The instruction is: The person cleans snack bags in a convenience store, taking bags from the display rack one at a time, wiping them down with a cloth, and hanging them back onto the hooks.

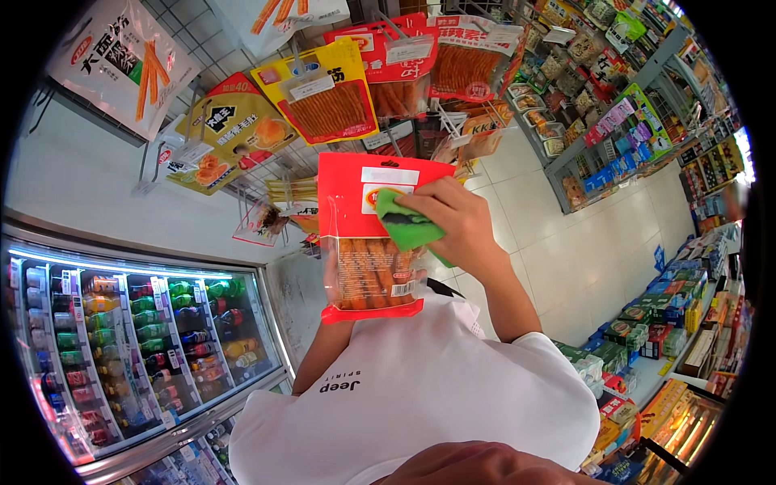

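A red snack packet [376,224] with a clear window of brown strips is held up in front of my chest. Behind it, my left hand is mostly hidden, and my left forearm [324,351] runs up to the packet's underside. My right hand [461,224] grips a folded green cloth [407,223] with a dark patch, pressed against the packet's upper front near its printed logo. Just beyond hang a yellow packet of strips [327,109] and a red packet [397,66] on the wire rack.
Wire grid hooks [291,54] carry more hanging snacks above the packet. At left stands a glass-fronted drinks fridge [139,339]. A snack shelf [606,121] is at upper right, with stacked boxes [648,321] lower down. Tiled floor [582,254] lies between them.
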Demonstrator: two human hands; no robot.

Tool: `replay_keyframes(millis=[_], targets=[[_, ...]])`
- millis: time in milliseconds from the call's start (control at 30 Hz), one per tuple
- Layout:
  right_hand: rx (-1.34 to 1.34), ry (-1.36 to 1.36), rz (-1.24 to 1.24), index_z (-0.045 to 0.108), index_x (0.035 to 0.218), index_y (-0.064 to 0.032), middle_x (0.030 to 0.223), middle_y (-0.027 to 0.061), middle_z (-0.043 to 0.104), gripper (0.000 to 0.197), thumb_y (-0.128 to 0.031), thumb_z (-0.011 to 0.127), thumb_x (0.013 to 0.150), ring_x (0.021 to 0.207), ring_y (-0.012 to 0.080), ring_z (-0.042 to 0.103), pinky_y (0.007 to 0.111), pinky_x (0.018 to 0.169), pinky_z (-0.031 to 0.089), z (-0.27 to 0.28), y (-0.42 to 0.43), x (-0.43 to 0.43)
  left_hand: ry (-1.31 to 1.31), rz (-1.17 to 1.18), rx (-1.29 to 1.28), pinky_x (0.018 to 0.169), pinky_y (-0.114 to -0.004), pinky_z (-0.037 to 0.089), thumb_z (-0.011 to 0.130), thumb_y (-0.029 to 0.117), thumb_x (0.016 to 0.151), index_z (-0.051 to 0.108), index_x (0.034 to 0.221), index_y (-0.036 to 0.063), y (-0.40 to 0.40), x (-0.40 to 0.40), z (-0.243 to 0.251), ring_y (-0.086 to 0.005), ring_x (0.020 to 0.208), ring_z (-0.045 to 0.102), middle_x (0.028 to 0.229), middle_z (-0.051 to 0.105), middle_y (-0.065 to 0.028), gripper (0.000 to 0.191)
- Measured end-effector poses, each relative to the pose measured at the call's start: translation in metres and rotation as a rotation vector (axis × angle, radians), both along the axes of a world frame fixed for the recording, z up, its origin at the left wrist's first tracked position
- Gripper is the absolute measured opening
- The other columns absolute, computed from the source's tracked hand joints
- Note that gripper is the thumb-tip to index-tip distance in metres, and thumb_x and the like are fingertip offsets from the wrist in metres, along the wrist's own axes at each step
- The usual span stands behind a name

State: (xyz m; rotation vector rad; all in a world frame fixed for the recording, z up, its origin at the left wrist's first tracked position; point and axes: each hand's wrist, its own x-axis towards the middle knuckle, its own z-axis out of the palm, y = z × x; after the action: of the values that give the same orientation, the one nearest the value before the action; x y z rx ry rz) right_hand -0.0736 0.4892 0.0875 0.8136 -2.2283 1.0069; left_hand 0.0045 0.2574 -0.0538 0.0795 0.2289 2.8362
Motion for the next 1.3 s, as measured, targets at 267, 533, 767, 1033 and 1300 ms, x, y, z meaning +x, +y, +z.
replay_keyframes(millis=[267,533,767,1033,1300], targets=[[-0.022,-0.017,0.012,0.074,0.110,-0.0086,0.099,0.0078,0.069,0.045,-0.007,0.082,0.066,0.089,0.0288,0.067,0.038,0.074,0.056,0.014,0.003,0.009,0.010,0.009,-0.045,0.118,-0.057,0.036,0.035,0.061,0.104,0.033,0.158,0.0050,0.005,-0.007,0.008,-0.0417,0.140,0.046,0.157,0.042,-0.0214,0.078],[-0.019,-0.027,-0.122,0.073,0.113,-0.0120,0.099,0.0038,0.067,0.052,-0.005,0.082,0.062,0.087,0.0255,0.066,0.037,0.069,0.055,-0.002,-0.004,0.013,-0.004,0.120,-0.133,0.118,-0.059,0.036,0.034,0.065,0.103,0.032,0.158,0.0059,0.012,-0.017,0.022,-0.0439,0.140,0.046,0.157,0.042,-0.0221,0.081],[-0.058,-0.071,0.136,0.073,0.112,-0.0157,0.100,0.0000,0.065,0.048,-0.012,0.085,0.065,0.088,0.0223,0.065,0.034,0.065,0.056,-0.029,-0.033,0.066,0.006,0.249,-0.239,0.117,-0.060,0.035,0.034,0.068,0.102,0.032,0.159,0.0066,0.038,-0.036,0.086,-0.0458,0.140,0.046,0.157,0.041,-0.0227,0.084],[-0.473,-0.397,0.352,0.073,0.112,-0.0084,0.138,0.0151,0.055,0.039,-0.015,0.086,0.076,0.121,0.0284,0.058,0.044,0.097,0.052,-0.064,-0.007,0.067,0.225,0.171,-0.522,0.122,-0.050,0.031,0.049,0.050,0.097,0.019,0.161,-0.0016,0.054,-0.027,0.085,-0.0380,0.149,0.036,0.162,0.030,-0.0252,0.088],[-1.318,-0.982,0.485,0.032,0.159,-0.0107,0.156,0.0153,0.044,0.089,-0.053,0.071,0.091,0.142,0.0294,0.047,0.043,0.117,0.041,-0.110,0.032,0.081,0.576,0.092,-1.274,0.127,-0.042,0.014,0.055,0.018,0.096,0.027,0.162,0.0053,0.076,-0.053,0.087,-0.0276,0.159,0.012,0.170,0.019,-0.0164,0.073]])
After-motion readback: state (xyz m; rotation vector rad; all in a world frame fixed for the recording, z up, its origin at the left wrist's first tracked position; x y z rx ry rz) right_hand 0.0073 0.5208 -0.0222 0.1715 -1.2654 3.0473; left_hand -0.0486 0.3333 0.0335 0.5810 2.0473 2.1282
